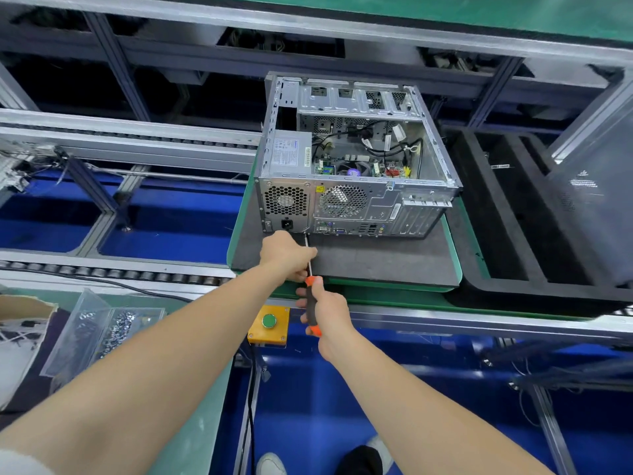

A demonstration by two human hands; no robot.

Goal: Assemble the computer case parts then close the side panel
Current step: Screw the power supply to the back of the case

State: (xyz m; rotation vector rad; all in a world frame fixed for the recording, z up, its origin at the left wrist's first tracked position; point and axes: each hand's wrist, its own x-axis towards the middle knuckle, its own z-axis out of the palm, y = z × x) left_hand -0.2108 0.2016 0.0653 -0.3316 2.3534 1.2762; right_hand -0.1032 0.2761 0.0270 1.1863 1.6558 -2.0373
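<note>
The open computer case [352, 159] lies on a dark foam mat [376, 258] at 12 o'clock, with a roller conveyor [102, 272] at 9 o'clock. The right grip [329, 313] is clamped around the screwdriver [311, 282] handle, and the left grip [286, 255] pinches its shaft at the case's rear. 1 screw bin [113, 330] sits at 8 o'clock.

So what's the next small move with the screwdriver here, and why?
Probably twist the screwdriver to drive a screw: the right hand grips its handle, the left hand steadies the shaft, and the tip sits against the rear panel of the computer case by the power socket.
</note>
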